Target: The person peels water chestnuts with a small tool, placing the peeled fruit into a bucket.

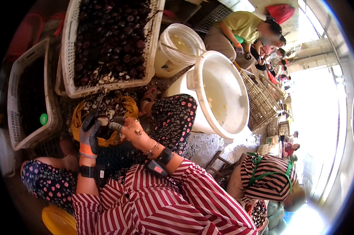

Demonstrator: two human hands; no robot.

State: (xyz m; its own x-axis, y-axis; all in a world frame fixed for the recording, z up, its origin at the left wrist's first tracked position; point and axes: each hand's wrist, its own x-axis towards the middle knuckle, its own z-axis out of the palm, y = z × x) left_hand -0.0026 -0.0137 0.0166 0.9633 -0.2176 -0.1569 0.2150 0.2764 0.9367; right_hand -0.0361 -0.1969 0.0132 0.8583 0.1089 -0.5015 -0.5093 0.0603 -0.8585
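My left hand [89, 133], in a dark-coated glove with an orange cuff, grips a pale, partly peeled water chestnut [103, 121] between fingers and thumb. Close on its right is my bare right hand [134, 132], curled, with grey wrapping around a finger or thumb and bits of peel stuck to the skin. Whatever it holds is too small and dark to make out. Beneath both hands lies a yellow bag [78, 113], its mouth spread and dark and pale peelings inside. Directly beyond stands a white slatted crate [69, 74] full of dark, unpeeled water chestnuts [112, 37].
A second white crate [13, 105] is at the left. Beyond my right knee stand a white bucket [161, 58] and a large white tub [198, 84], both with pale pieces in liquid. Wicker baskets [259, 102] and seated co-workers [237, 29] are farther right. A yellow basin [57, 219] sits lower left.
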